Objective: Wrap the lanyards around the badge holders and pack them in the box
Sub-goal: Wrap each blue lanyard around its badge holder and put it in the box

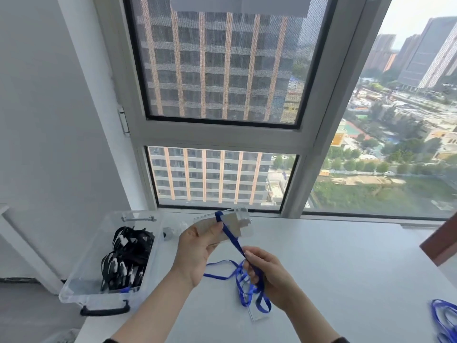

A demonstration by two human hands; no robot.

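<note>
At nine o'clock I see the clear box (81, 276) on the tabletop (346, 268), bundled black lanyards (128, 258) piled inside, its black handle (105, 311) facing me. At four o'clock, by the tabletop's edge, lies a heap of blue lanyards (445, 320). A second holder (258, 315) lies at six o'clock under loose blue loops. My left grip (197, 248) clasps the badge holder (237, 225), clear with a grey card inside, raised above the tabletop at twelve o'clock. The blue lanyard (233, 240) crosses it and runs taut down to my right grip (267, 271), which pinches the strap
</note>
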